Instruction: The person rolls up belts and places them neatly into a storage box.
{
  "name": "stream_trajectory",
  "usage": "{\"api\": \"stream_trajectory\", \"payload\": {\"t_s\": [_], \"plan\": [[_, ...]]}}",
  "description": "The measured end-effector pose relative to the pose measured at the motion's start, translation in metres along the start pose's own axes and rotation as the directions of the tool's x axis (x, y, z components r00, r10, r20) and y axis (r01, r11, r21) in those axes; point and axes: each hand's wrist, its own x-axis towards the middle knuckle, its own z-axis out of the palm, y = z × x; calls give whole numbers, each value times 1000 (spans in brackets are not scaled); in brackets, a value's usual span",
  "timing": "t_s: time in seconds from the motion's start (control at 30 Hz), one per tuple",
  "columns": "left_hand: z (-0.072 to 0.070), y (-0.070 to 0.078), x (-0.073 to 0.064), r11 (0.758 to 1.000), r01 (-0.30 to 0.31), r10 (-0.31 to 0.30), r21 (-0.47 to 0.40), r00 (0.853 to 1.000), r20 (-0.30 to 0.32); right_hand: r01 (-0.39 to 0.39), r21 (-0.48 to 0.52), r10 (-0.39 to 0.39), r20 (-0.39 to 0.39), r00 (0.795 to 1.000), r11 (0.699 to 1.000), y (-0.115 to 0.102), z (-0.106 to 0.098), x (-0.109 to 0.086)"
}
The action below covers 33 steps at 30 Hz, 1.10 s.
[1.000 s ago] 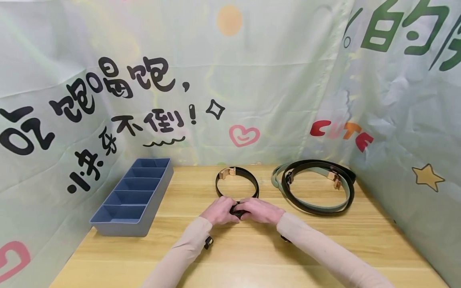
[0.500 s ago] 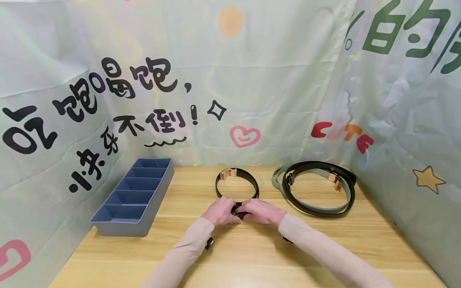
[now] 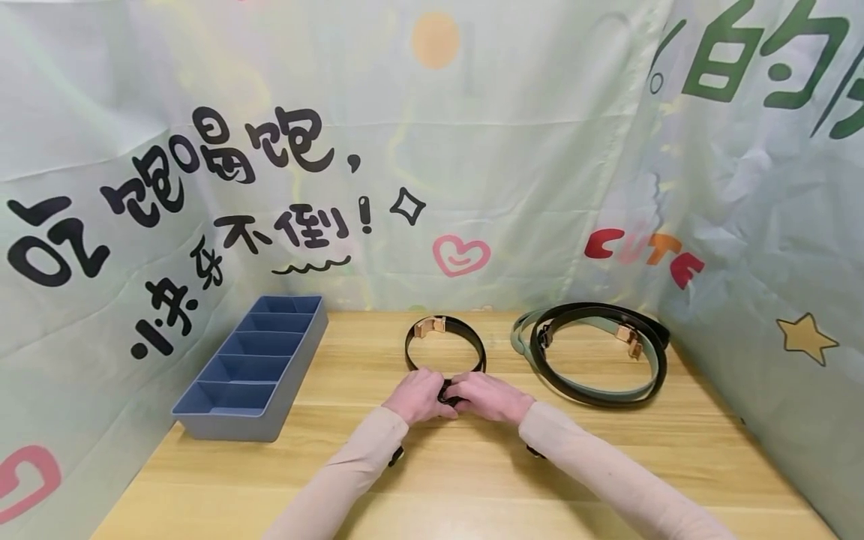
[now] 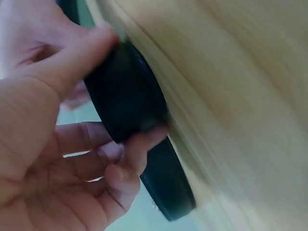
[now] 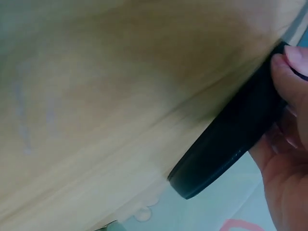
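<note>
Pinching the black belt (image 4: 127,94) at its loop's near side on the table (image 3: 439,480), my left hand (image 3: 420,394) edges slightly toward my right hand (image 3: 491,397), also gripping it; coiling seems to be tightening.

Your head view is bright and evenly lit from above, with soft shadows under your sleeves (image 3: 337,472) and a pale glare on the counter (image 3: 466,457) at bottom centre. The fabric backdrop (image 3: 513,150) shows a sheen toward the upper right, and its lettering stretches near the left and right edges. Your wrist views are dimmer and hazier. In the left one, blur softens your fingers (image 4: 137,149), and the black belt (image 4: 125,91) darkens almost to a silhouette. In the right one, brownish shadow fills the upper middle, and wood grain smears.
</note>
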Motion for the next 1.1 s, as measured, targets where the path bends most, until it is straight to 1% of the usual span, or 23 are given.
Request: {"api": "stream_trajectory", "payload": {"t_s": [0.07,0.13,0.17,0.23,0.3,0.33,0.4,0.47,0.5,0.57,0.63,0.67,0.7,0.77,0.83,0.87,0.9,0.93,0.97,1.03,1.1], "plan": [[-1,-1,-1,999,-34,34,15,999,0,0,-5,0,2,1000,1000,0,1,-1],[-1,-3,-2,998,-62,63,-14,998,18,5,-10,-5,-1,1000,1000,-1,2,-2],[-1,-5,-2,996,-78,80,-41,996,31,11,-11,-11,-4,1000,1000,-1,2,-2],[-1,-10,-3,990,-82,91,-112,993,75,27,-13,-27,-5,1000,1000,-1,4,-2],[-2,-16,-4,977,-56,81,-207,990,116,37,-14,-37,-10,999,999,-2,6,-1],[-3,-18,-4,969,-47,78,-243,990,121,33,-20,-34,-11,999,999,-2,7,-2],[-7,-21,-4,951,-17,52,-308,993,106,9,-33,-9,-9,1000,999,-2,7,-2],[-10,-24,-3,939,-23,45,-344,997,58,-28,-46,28,0,1000,999,-1,6,-2],[-12,-25,-2,941,-32,45,-337,999,30,-45,-48,46,7,999,998,-1,4,-2],[-13,-27,1,955,-45,47,-293,999,1,-82,-49,84,23,996,995,-1,1,-2],[-11,-29,2,972,-38,40,-233,999,5,-111,-46,113,43,993,993,-2,-2,-3],[-9,-31,3,979,-21,23,-201,1000,11,-124,-42,126,52,991,991,-2,-3,-4],[-6,-33,3,983,13,-9,-182,1000,24,-138,-40,141,61,988,990,-3,-4,-5],[-5,-38,1,982,97,-93,-163,995,33,-166,-36,169,75,983,985,-2,-6,-8],[-8,-46,-1,965,207,-202,-159,978,42,-187,-39,189,79,979,982,0,-8,-14],[-11,-51,-2,955,258,-254,-150,966,43,-203,-45,206,77,975,978,2,-10,-17],[-15,-56,-2,945,302,-300,-121,953,37,-220,-53,223,73,972,974,5,-11,-21],[-18,-61,-3,938,339,-339,-69,941,18,-236,-61,240,65,969,970,7,-12,-24],[-20,-65,-3,926,378,-378,-10,926,1,-253,-69,257,56,965,965,8,-13,-26],[-22,-70,-4,889,452,-451,77,892,-28,-288,-83,292,43,955,954,9,-14,-29],[-21,-70,-6,845,512,-510,156,858,-52,-300,-92,304,26,952,949,7,-10,-29]]}}
